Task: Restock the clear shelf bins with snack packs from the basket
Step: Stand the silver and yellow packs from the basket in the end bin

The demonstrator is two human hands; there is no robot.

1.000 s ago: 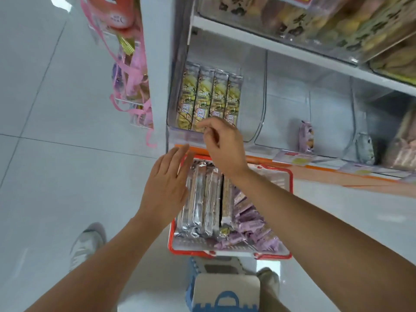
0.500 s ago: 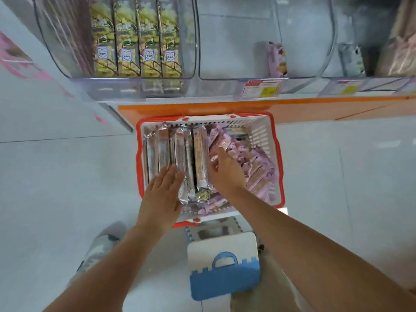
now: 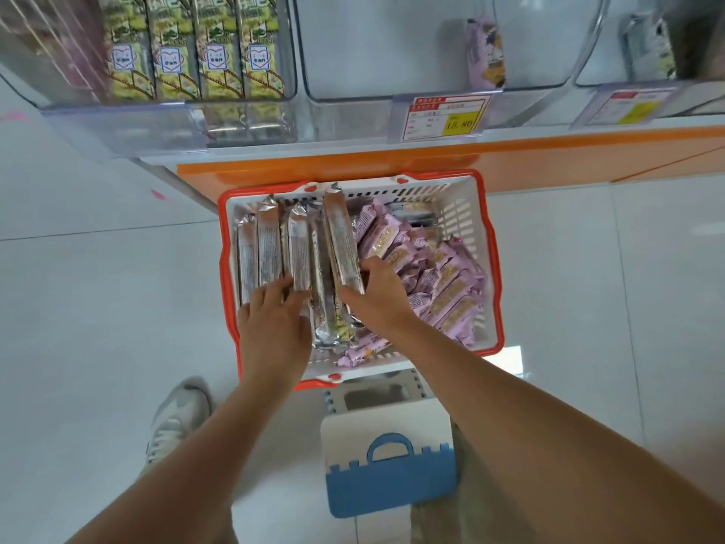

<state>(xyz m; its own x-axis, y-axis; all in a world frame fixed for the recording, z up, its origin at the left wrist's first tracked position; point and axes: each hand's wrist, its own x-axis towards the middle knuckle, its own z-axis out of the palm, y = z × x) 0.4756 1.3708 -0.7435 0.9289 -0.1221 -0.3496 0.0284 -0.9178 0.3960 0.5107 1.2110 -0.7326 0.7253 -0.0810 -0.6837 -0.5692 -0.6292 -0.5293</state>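
Restocking looks early — basket (image 3: 495, 268) full, middle bin (image 3: 376, 49) near bare; right hand (image 3: 378, 296) grip wraps a silver pack (image 3: 341, 237), left hand (image 3: 274, 320) rests flat.

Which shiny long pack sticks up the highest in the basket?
The rightmost silver pack, beside the purple packs. Its top reaches the far rim of the basket, and the right hand grips it.

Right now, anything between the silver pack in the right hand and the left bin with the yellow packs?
Only the clear front lip of the left bin, which the pack must clear. The right hand grips the silver pack, tipped above its neighbours in the basket; nothing else shows between.
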